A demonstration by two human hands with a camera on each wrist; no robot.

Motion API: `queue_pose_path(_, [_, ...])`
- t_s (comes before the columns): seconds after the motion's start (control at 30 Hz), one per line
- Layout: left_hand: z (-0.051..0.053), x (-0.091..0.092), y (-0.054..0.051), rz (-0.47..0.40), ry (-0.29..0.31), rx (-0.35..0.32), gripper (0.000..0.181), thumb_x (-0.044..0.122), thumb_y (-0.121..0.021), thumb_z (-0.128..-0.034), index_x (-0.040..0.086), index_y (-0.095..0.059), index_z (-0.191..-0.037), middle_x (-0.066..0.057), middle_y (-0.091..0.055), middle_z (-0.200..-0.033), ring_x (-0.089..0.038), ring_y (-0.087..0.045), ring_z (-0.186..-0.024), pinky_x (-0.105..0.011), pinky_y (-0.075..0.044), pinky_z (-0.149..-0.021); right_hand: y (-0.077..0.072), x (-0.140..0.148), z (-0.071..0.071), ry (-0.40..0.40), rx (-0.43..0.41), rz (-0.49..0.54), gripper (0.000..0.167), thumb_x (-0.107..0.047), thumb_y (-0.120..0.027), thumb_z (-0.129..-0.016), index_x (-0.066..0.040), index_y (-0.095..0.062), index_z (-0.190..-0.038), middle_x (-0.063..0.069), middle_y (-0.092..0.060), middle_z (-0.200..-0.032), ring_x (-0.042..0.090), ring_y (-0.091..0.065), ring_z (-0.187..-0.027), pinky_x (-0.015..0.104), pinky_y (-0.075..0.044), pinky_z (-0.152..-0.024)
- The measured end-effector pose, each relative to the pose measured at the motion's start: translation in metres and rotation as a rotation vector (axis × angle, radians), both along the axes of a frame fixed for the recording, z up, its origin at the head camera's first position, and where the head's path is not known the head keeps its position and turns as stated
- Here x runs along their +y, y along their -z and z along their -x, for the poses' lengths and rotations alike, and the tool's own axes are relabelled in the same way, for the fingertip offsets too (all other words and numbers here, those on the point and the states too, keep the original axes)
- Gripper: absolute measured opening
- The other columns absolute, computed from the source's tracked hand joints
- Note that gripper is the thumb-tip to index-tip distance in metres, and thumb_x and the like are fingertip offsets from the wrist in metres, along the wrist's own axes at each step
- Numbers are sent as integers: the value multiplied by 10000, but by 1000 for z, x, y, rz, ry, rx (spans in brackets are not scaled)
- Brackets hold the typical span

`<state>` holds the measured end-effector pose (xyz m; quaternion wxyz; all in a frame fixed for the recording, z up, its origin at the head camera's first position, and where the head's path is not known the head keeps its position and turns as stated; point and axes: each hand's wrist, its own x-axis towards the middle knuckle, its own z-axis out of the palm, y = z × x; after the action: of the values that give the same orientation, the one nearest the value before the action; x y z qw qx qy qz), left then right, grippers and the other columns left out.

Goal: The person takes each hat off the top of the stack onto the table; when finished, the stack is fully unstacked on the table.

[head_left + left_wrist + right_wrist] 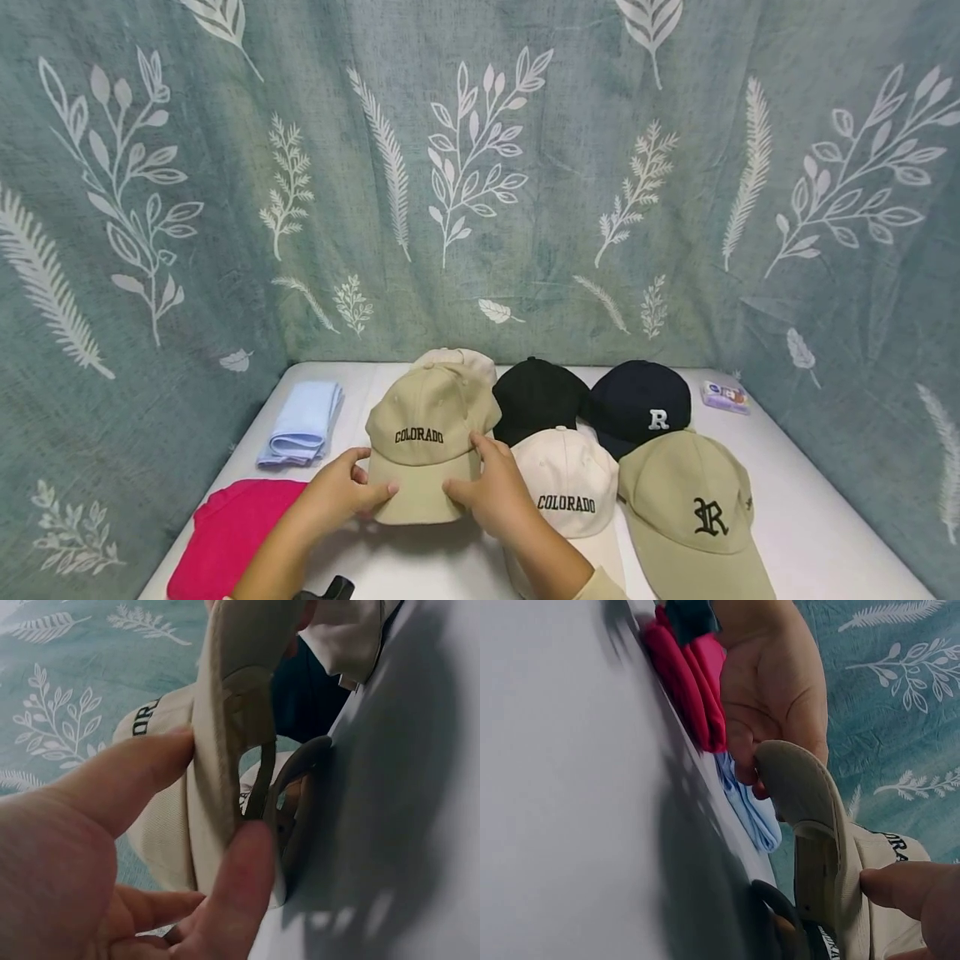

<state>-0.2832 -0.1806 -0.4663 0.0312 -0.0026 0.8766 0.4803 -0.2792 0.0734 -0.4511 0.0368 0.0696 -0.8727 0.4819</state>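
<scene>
A khaki cap (420, 408) with COLORADO in dark letters is held between both hands, its brim toward me and lifted off the table at the front. My left hand (335, 493) pinches the left side of the brim, thumb on top and fingers beneath. On the brim's right side, my right hand (497, 486) grips with the thumb on top. In the left wrist view the brim (214, 772) stands between thumb and fingers. The right wrist view shows the underside of the brim (799, 784). Behind the khaki cap, a cream cap (453, 358) is partly hidden.
On the right are a black cap (536, 396), a navy cap (637, 400), a cream COLORADO cap (562, 475), a khaki R cap (686, 492) and a small purple packet (725, 397). Folded blue cloth (302, 421) and pink cloth (232, 529) lie left on the white table (810, 517).
</scene>
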Motion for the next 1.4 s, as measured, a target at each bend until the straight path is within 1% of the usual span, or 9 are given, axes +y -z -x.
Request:
queue_pose_path(0.13, [-1,-3,2,-44,5,-18,817,291,-904,-809,-63,-499,-1425,-122,-633,-918,-207,-656,-699,-349,-568,-617,0,-2,-8,-10,-6,1,839,-233,-896,-800,-14,-509,-1511,232,-453,-1546,405,-470,-1421,594,-398,-1153])
queue_pose_path(0.3, [-4,-7,4,-80,26,-61,755,257,-904,-818,-58,-494,-1367,-142,-612,-918,-241,-657,-690,-383,-592,-613,2,-2,-16,-15,-12,-8,834,-226,-896,-789,-24,-521,-1505,216,-465,-1546,390,-474,-1423,584,-406,-1149])
queue_pose_path(0.5, [-9,-8,6,-100,138,-93,694,227,-903,-819,-84,-465,-1258,-157,-614,-898,-244,-683,-674,-404,-612,-627,4,4,-25,-39,-23,-38,831,-238,-893,-788,-21,-523,-1499,195,-509,-1485,356,-536,-1347,561,-450,-1099])
queue_pose_path(0.7, [-13,-11,4,28,201,-105,643,293,-904,-799,-31,-489,-1167,-100,-676,-808,-216,-670,-673,-358,-516,-664,8,9,-32,-51,5,-99,813,-277,-900,-774,-13,-557,-1462,151,-587,-1311,307,-616,-1192,478,-529,-961])
queue_pose_path(0.87, [-17,-12,1,71,271,-126,610,326,-896,-795,5,-478,-1102,-73,-697,-704,-204,-672,-676,-348,-477,-694,10,11,-38,-72,-17,-112,818,-309,-913,-760,-34,-571,-1450,162,-586,-1307,300,-640,-1123,424,-552,-877])
queue_pose_path(1.0, [-20,-11,-2,108,325,-127,575,322,-894,-793,15,-481,-1050,-68,-678,-684,-191,-650,-668,-340,-470,-691,12,15,-42,-117,-43,-102,825,-276,-918,-759,-7,-556,-1450,223,-561,-1315,313,-632,-1093,427,-548,-858])
queue_pose_path(1.13, [-21,-10,-3,164,367,-103,546,314,-902,-776,14,-501,-993,-67,-657,-679,-183,-641,-637,-337,-483,-657,16,16,-43,-148,-78,-77,841,-243,-917,-762,14,-535,-1466,216,-537,-1266,296,-590,-1080,440,-523,-879])
queue_pose_path(1.23, [-21,-10,-3,182,372,-87,538,292,-914,-764,8,-531,-1014,-72,-661,-774,-198,-640,-711,-361,-503,-689,20,16,-44,-168,-97,-50,848,-222,-913,-769,24,-518,-1479,228,-517,-1287,306,-578,-1112,446,-523,-904])
queue_pose_path(1.4, [-22,-10,-2,242,310,-63,557,298,-943,-732,25,-562,-1032,-56,-633,-889,-208,-574,-827,-388,-501,-740,25,15,-45,-232,-147,46,849,-145,-889,-792,51,-470,-1504,290,-454,-1350,392,-595,-1205,412,-588,-904])
